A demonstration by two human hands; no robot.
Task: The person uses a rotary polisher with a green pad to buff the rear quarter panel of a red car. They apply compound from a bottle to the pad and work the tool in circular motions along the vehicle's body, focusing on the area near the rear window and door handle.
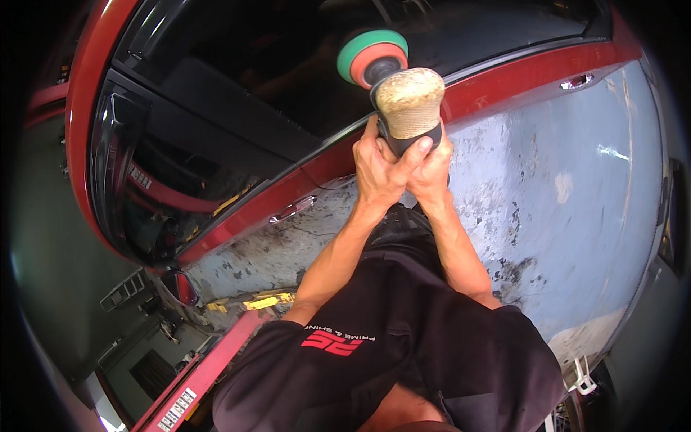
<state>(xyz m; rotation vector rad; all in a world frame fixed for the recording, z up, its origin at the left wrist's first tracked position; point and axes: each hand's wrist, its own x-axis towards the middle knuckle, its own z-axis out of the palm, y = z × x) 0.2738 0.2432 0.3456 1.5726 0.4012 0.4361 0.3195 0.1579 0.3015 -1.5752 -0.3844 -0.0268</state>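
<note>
Both my hands are closed around a power polisher (410, 97), held up in front of my chest. My left hand (378, 169) wraps its grip from the left, and my right hand (433, 169) closes on it from the right, the thumbs close together. Tan wrapping covers the bulky end of the polisher. At its far end sits a round green foam pad (350, 52) with an orange layer and a dark hub. Just beyond the pad is the dark side window (288, 79) of a red car; I cannot tell whether they touch.
The red car's door panel (497, 97) carries chrome door handles (294, 209). Worn, blue-grey floor (561, 173) lies beneath. To the lower left are a red lift arm (209, 367), yellow pieces (270, 300) and a side mirror (180, 286). White plastic legs (584, 378) show at lower right.
</note>
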